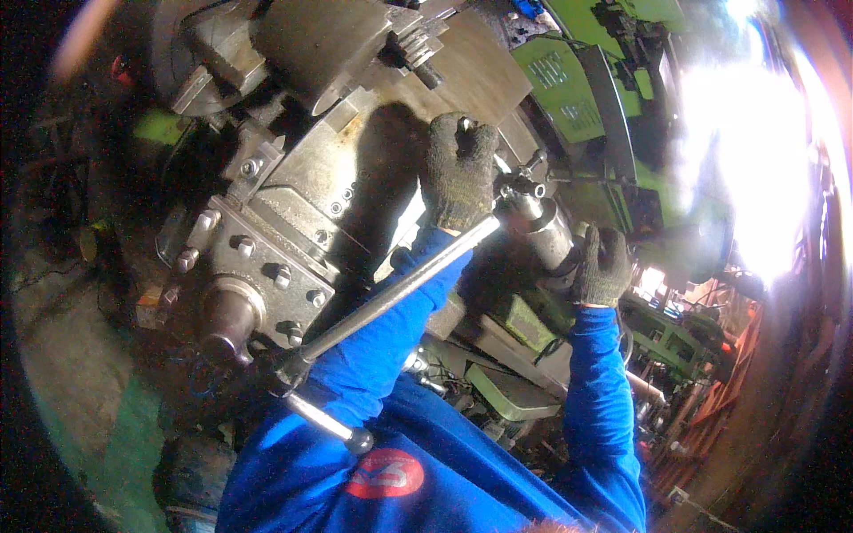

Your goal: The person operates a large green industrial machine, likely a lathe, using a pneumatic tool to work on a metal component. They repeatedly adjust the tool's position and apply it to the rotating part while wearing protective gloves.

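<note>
My left hand (461, 171), in a dark knitted glove, is closed in a fist above a flat metal part of a large machine. A small shiny tip shows at the top of the fist; the rest of what it holds is hidden. My right hand (604, 268), gloved alike, is curled beside a metal cylinder (549, 238); what its fingers grip, if anything, cannot be seen. Between the hands stands a metal fitting with short handles (526, 188). A long steel lever (400, 289) crosses over my left forearm, joined to a shorter ball-ended handle (329, 420).
A tool post block (267, 275) with several square-headed bolts stands at left. Large round metal parts (311, 49) lie beyond it. Green machine panels (560, 89) are at far right, with strong glare beside them. A green-edged tray (511, 391) lies below my hands.
</note>
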Demonstrator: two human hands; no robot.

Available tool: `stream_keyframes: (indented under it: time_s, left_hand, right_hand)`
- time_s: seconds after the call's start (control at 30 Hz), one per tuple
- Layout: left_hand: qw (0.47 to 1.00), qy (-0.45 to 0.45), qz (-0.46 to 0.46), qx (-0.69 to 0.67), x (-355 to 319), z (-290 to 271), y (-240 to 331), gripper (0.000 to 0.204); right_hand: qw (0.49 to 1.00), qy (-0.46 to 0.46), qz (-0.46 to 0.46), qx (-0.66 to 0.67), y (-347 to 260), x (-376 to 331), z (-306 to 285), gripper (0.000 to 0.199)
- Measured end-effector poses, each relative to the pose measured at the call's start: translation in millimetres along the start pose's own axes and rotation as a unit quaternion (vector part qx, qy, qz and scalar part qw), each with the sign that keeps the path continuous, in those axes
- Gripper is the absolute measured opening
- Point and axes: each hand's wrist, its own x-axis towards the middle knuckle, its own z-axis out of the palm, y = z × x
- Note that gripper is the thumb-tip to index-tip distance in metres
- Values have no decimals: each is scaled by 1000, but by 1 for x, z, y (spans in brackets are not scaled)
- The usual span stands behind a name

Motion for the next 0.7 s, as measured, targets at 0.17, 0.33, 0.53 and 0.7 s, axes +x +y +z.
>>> stream_keyframes:
  time_s: [0.17,0.33,0.53,0.7]
  left_hand:
    - [998,7,23,61,10,-1,-12,26]
    - [1000,-20,-7,16,5,-4,-2,33]
    - [994,-32,5,105,20,-4,-16,23]
    - [991,-19,40,129,17,-6,-10,27]
  right_hand:
    - [999,10,-20,-26,6,-1,3,26]
    - [1000,12,6,9,5,-2,6,26]
    - [1000,0,11,-16,3,-2,3,27]
    - [999,23,-8,-34,15,-3,10,29]
